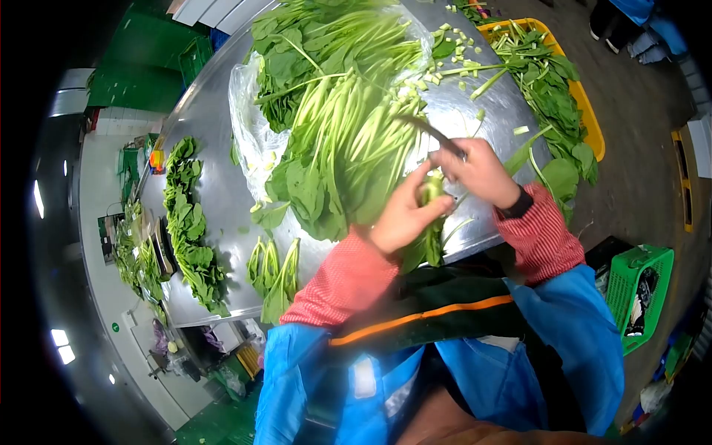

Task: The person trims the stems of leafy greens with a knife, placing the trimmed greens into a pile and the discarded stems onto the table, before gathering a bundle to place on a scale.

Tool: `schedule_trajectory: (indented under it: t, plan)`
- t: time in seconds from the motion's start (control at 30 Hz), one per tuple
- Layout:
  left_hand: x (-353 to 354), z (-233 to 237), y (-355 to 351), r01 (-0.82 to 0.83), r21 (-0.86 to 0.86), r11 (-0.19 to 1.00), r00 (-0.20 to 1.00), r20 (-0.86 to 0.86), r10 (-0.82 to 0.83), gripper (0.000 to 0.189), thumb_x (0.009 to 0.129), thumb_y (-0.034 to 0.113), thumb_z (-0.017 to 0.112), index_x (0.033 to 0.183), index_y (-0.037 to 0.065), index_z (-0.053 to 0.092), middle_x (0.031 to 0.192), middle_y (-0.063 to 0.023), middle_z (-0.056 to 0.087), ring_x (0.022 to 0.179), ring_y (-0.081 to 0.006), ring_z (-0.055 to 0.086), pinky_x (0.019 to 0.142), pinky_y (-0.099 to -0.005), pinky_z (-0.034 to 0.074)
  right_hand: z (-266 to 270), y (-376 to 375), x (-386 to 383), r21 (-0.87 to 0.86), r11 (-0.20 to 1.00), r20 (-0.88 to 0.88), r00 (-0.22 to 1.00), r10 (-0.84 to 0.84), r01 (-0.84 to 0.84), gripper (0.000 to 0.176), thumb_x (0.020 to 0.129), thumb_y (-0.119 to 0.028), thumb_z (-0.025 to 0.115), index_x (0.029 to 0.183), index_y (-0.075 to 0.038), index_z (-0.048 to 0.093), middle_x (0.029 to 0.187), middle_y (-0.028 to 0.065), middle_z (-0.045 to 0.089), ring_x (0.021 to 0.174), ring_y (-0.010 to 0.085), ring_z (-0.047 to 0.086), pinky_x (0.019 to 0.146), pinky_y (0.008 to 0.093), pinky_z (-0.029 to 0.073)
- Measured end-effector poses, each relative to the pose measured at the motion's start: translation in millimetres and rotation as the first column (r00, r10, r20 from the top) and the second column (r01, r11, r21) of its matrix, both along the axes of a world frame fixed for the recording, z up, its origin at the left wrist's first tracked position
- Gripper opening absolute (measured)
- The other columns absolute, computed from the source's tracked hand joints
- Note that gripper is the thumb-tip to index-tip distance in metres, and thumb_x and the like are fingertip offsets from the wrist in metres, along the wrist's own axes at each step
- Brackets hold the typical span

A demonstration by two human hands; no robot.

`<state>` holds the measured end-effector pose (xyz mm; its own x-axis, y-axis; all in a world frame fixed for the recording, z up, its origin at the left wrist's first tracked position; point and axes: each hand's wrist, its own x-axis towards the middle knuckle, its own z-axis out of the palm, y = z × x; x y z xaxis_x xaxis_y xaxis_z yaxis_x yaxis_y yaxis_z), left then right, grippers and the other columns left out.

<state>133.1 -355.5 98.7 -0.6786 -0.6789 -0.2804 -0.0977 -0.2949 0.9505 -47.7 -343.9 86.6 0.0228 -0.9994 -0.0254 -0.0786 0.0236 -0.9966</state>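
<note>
My left hand (404, 213) is closed around a small bunch of leafy greens (432, 245), whose pale stems point up and leaves hang down near my waist. In my right hand (482, 172) is a knife (429, 127) with a dark, slightly curved blade pointing to the upper left. My two hands nearly meet at the stem ends of the bunch. Just beyond them lies a large pile of leafy greens (341, 126), partly on a clear plastic bag (248, 111), on the metal table (230, 193).
Cut stem pieces (460, 63) are scattered at the table's far right. A yellow crate (593, 133) overflowing with greens stands at the right edge. Smaller bunches (274, 271) and a long row of greens (185, 222) lie to the left. A green basket (644, 289) sits lower right.
</note>
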Motion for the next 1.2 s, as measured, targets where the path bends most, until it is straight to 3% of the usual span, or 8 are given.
schedule_trajectory:
  t: [0.2, 0.3, 0.4, 0.63, 0.83, 0.97, 1.1, 1.2]
  plan:
    - [60, 46, -25, -0.290, 0.121, 0.950, 0.945, 0.197, 0.263, 0.016, 0.089, 0.016, 0.065, 0.100, 0.005, 0.060, 0.068, 0.0040, 0.054, 0.057, -0.0039, 0.048, 0.050, -0.0188, 0.038, -101, -89, 16, 0.118, 0.982, -0.357, 0.929, -0.097, 0.148, 0.055, 0.086, -0.036, 0.066, 0.124, 0.001, 0.049, 0.086, 0.0157, 0.065, 0.074, 0.0259, 0.065, 0.071, 0.0342, 0.050]
    - [74, 47, -33, -0.305, -0.150, 0.941, 0.892, 0.303, 0.337, 0.015, 0.087, 0.012, 0.068, 0.098, 0.003, 0.064, 0.071, 0.0034, 0.057, 0.059, -0.0037, 0.049, 0.053, -0.0180, 0.039, -156, -99, 27, -0.114, 0.977, -0.390, 0.896, -0.211, 0.181, 0.037, 0.084, -0.025, 0.069, 0.109, 0.000, 0.058, 0.083, 0.0106, 0.065, 0.072, 0.0231, 0.063, 0.069, 0.0323, 0.050]
    - [82, 23, -40, -0.219, -0.456, 0.863, 0.849, 0.346, 0.398, 0.018, 0.085, 0.008, 0.070, 0.100, 0.001, 0.065, 0.077, 0.0023, 0.060, 0.065, -0.0046, 0.051, 0.058, -0.0187, 0.043, -113, -79, 19, 0.017, 0.987, -0.074, 0.985, -0.156, 0.158, 0.016, 0.084, -0.009, 0.065, 0.098, -0.003, 0.059, 0.072, -0.0010, 0.057, 0.065, 0.0066, 0.054, 0.062, 0.0239, 0.046]
    - [15, 21, -61, 0.092, -0.875, 0.476, 0.883, 0.293, 0.367, 0.032, 0.077, 0.008, 0.073, 0.108, 0.004, 0.066, 0.098, -0.0155, 0.066, 0.090, -0.0304, 0.063, 0.081, -0.0342, 0.049, 5, -30, -9, -0.187, 0.975, -0.193, 0.969, -0.153, 0.116, 0.016, 0.085, -0.007, 0.063, 0.099, 0.000, 0.062, 0.080, 0.0015, 0.063, 0.071, 0.0069, 0.057, 0.065, 0.0222, 0.046]
    - [-25, 2, -67, 0.077, -0.736, 0.673, 0.909, 0.330, 0.257, 0.031, 0.081, 0.013, 0.072, 0.110, 0.003, 0.065, 0.091, -0.0120, 0.068, 0.080, -0.0193, 0.064, 0.075, -0.0293, 0.051, 17, -13, -35, -0.179, 0.950, -0.165, 0.944, -0.285, 0.256, 0.017, 0.086, -0.009, 0.064, 0.102, -0.002, 0.064, 0.078, 0.0040, 0.062, 0.073, 0.0069, 0.058, 0.066, 0.0243, 0.047]
    - [-34, 18, -62, -0.031, -0.323, 0.946, 0.954, 0.273, 0.125, 0.032, 0.087, 0.018, 0.070, 0.112, 0.000, 0.064, 0.089, 0.0003, 0.065, 0.078, -0.0074, 0.057, 0.073, -0.0226, 0.048, 12, 10, -45, -0.463, 0.881, -0.649, 0.642, -0.409, 0.093, 0.016, 0.085, -0.010, 0.065, 0.098, -0.001, 0.063, 0.080, 0.0095, 0.063, 0.069, 0.0223, 0.064, 0.064, 0.0314, 0.050]
    - [-31, 14, -62, -0.092, -0.102, 0.991, 0.964, 0.242, 0.114, 0.032, 0.088, 0.017, 0.068, 0.115, 0.001, 0.062, 0.090, 0.0008, 0.063, 0.078, -0.0068, 0.056, 0.072, -0.0222, 0.047, -58, 13, -68, -0.357, 0.905, -0.688, 0.591, -0.422, 0.230, 0.018, 0.086, -0.013, 0.061, 0.100, -0.003, 0.062, 0.084, 0.0120, 0.064, 0.074, 0.0327, 0.063, 0.063, 0.0376, 0.051]
    - [-22, -2, -60, -0.066, -0.183, 0.981, 0.963, 0.248, 0.111, 0.031, 0.088, 0.014, 0.068, 0.115, 0.002, 0.060, 0.091, 0.0011, 0.063, 0.079, -0.0064, 0.056, 0.072, -0.0222, 0.047, -50, 18, -63, -0.034, 0.949, -0.296, 0.904, -0.309, 0.314, 0.025, 0.090, -0.017, 0.061, 0.108, -0.001, 0.062, 0.091, 0.0091, 0.067, 0.077, 0.0212, 0.064, 0.071, 0.0310, 0.050]
